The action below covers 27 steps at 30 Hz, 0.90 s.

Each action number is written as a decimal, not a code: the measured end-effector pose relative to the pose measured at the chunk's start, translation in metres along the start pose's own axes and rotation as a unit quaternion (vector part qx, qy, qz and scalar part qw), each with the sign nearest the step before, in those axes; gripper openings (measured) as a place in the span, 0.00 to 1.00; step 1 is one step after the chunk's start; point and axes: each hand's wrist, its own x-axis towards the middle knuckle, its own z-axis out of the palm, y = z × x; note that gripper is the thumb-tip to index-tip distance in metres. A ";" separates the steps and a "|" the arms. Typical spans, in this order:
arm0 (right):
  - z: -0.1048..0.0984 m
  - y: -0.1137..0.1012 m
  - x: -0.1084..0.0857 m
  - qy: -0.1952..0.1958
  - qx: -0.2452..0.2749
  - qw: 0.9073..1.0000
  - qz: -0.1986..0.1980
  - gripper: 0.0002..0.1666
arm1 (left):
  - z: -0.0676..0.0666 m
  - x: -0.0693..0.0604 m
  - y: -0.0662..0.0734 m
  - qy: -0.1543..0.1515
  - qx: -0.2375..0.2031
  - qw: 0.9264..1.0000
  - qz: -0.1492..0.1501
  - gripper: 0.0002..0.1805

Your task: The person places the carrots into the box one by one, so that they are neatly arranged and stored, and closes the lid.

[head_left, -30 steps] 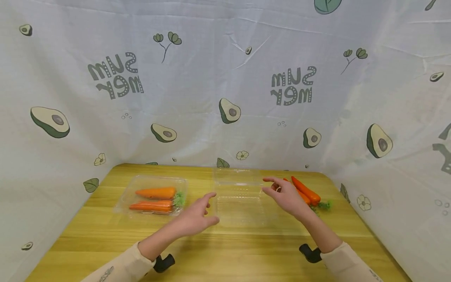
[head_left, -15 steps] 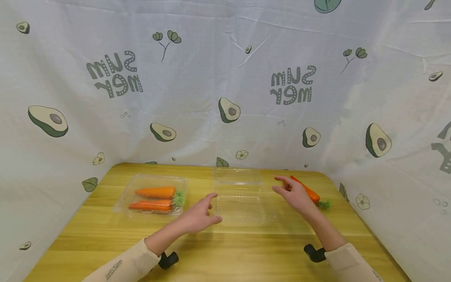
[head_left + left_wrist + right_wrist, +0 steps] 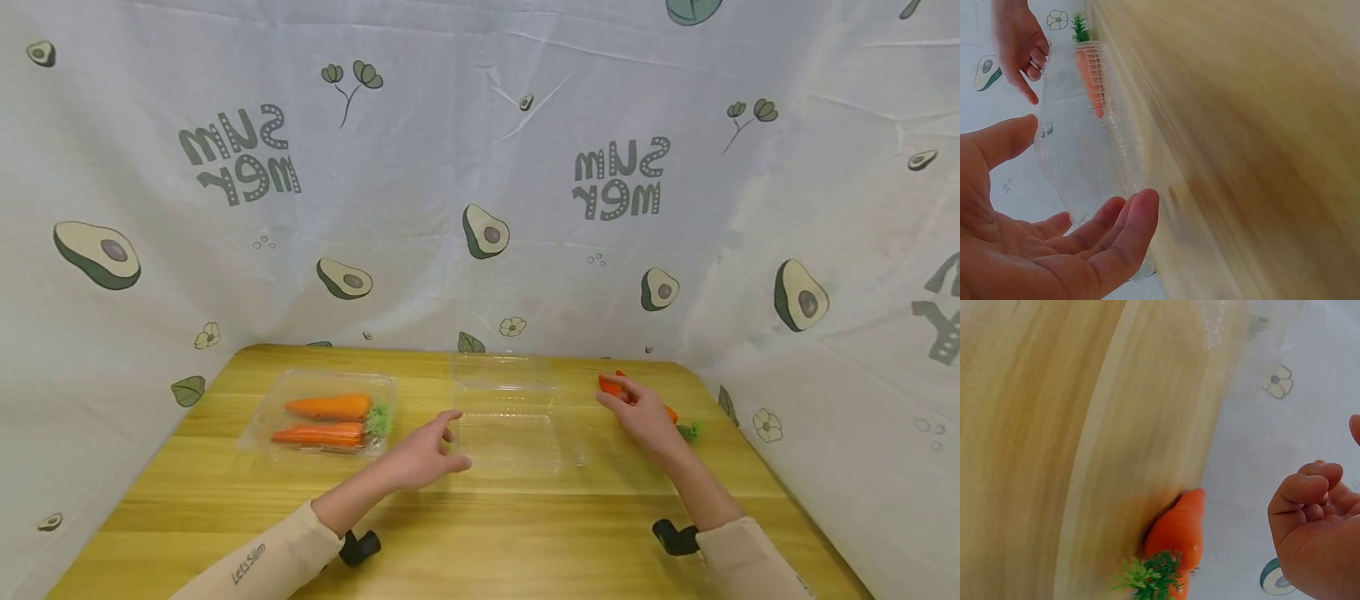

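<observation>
A clear plastic clamshell box lies with its lid raised at the back, in the middle of the table. Just left of it hovers my left hand, thumb and fingers spread and holding nothing; the left wrist view shows the same hand in front of the transparent wall. My right hand is above the orange carrots at the right, partly hiding them. In the right wrist view that hand has loosely bent fingers around nothing, apart from a carrot with green leaves.
At the left stands a second clear box with two carrots inside. The wooden table ends at a white curtain with avocado prints, at the back and sides. Black wrist mounts hang under both forearms.
My right hand has moved right, away from the open box and over the carrots, covering more of them. The left hand has barely shifted. The view has tilted very slightly.
</observation>
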 end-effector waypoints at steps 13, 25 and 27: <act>-0.014 0.026 0.008 0.013 0.008 0.998 0.069 0.45 | 0.000 0.004 -0.006 0.010 0.002 1.000 -0.006 0.44; -0.022 0.046 0.006 0.021 0.033 0.995 0.090 0.44 | 0.001 0.003 -0.009 0.010 0.003 1.000 -0.008 0.48; -0.024 0.050 0.006 0.025 0.031 0.995 0.094 0.44 | 0.001 0.003 -0.009 0.012 0.003 1.000 -0.006 0.48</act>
